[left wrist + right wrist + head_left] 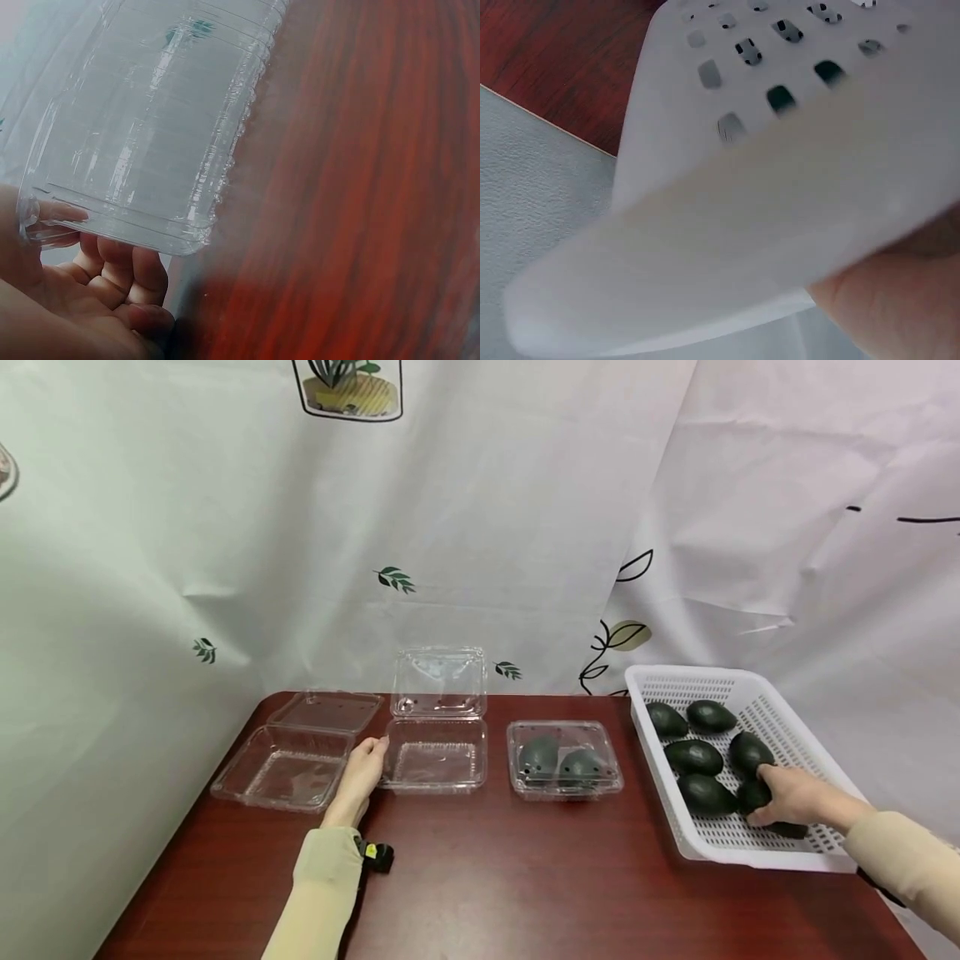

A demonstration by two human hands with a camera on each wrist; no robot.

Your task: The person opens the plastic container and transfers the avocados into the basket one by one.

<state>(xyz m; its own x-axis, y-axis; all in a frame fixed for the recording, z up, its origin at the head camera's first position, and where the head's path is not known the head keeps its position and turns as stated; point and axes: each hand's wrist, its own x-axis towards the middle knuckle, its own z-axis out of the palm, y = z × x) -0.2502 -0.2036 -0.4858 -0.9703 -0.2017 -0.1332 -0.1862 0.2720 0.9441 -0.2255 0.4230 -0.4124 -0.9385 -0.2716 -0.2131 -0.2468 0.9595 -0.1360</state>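
Note:
A clear plastic clamshell box (pixel 438 756) stands with its lid raised in the middle of the table. My left hand (pixel 365 768) pinches its left rim; in the left wrist view, one finger shows through the box's corner (pixel 176 225) and the others curl below. Inside a white basket (pixel 678 827) on the right, my right hand (pixel 791 795) has thumb and fingers around a dark green avocado (pixel 752 795). Another avocado (pixel 750 753) lies just beyond that hand. In the right wrist view, the basket's wall (pixel 727 225) hides most of the hand.
Several more avocados (pixel 693 757) lie in the basket. A closed clamshell (pixel 564 760) with two avocados sits between the open box and the basket. Another open clamshell (pixel 288 768) lies at the left. A white printed cloth (pixel 480 527) hangs behind the table.

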